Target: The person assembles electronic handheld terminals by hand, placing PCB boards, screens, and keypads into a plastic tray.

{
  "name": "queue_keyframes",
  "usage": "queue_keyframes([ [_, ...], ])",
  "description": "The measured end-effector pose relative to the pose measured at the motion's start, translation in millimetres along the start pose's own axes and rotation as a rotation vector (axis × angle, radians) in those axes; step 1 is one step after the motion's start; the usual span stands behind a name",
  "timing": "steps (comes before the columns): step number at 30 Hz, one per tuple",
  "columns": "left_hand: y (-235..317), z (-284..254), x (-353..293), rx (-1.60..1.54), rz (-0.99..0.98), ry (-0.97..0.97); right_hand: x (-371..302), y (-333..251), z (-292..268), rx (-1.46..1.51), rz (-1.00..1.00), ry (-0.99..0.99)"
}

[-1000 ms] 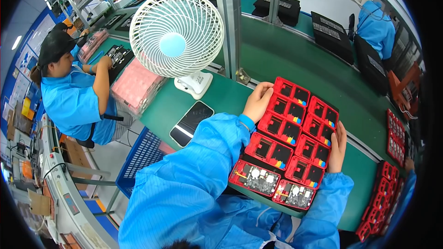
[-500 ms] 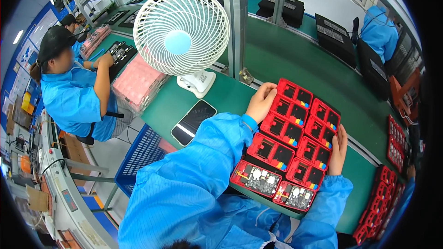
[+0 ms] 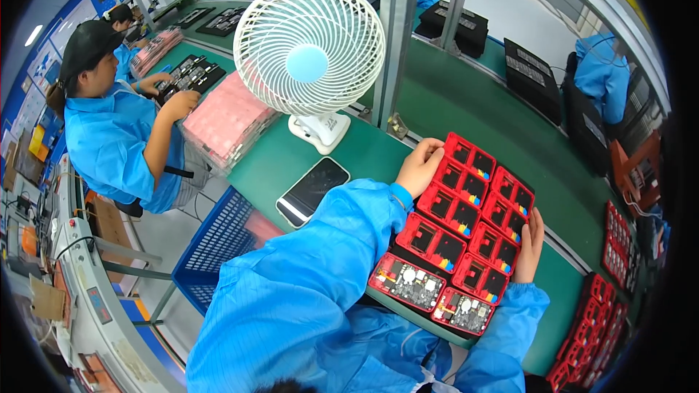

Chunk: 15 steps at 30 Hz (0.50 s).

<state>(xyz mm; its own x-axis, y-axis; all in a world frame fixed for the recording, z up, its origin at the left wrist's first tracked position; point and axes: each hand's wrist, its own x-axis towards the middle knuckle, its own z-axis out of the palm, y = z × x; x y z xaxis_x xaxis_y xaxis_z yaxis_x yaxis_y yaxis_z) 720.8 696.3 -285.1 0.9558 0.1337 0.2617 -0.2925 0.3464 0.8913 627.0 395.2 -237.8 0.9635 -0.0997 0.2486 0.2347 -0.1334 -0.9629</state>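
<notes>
A dark tray of red phone-like frames (image 3: pixel 453 209) lies in front of me on the green bench, its frames in two columns. Most frames hold black inserts with small blue and yellow tabs. At the near end, two frames carry bare circuit boards (image 3: pixel 408 282). My left hand (image 3: pixel 420 167) grips the tray's far left edge, fingertips curled at the red frames. On the opposite side, my right hand (image 3: pixel 530 249) clasps the right edge, with part of its fingers hidden behind the frames. Both hands are closed on the tray.
A white fan (image 3: pixel 309 51) stands behind a phone (image 3: pixel 313 191) to my left. Pink bagged packs (image 3: pixel 227 120) sit beside a person (image 3: pixel 120 142) working at the bench. A blue basket (image 3: pixel 218 247) is below. More red frames (image 3: pixel 582 335) lie at the right.
The view has shifted slightly, moving the fan and phone rightward in the picture. My hands keep their hold on the tray. The person at the left has both hands at a black tray.
</notes>
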Motion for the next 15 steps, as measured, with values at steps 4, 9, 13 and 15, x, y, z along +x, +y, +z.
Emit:
queue_keyframes([
  [4,0.7,3.0,7.3,-0.013,0.023,-0.015,4.7,-6.2,2.5,-0.017,-0.007,0.008],
  [9,4.7,-1.4,13.4,0.034,0.053,0.015,10.8,-9.1,9.9,-0.041,-0.04,-0.014],
  [13,53.6,-6.0,-5.3,0.149,0.153,0.045,14.4,0.4,7.6,-0.031,-0.036,0.006],
  [15,143.0,-5.2,-73.8,-0.1,0.307,-0.067,3.2,6.8,-7.6,-0.022,-0.017,0.044],
])
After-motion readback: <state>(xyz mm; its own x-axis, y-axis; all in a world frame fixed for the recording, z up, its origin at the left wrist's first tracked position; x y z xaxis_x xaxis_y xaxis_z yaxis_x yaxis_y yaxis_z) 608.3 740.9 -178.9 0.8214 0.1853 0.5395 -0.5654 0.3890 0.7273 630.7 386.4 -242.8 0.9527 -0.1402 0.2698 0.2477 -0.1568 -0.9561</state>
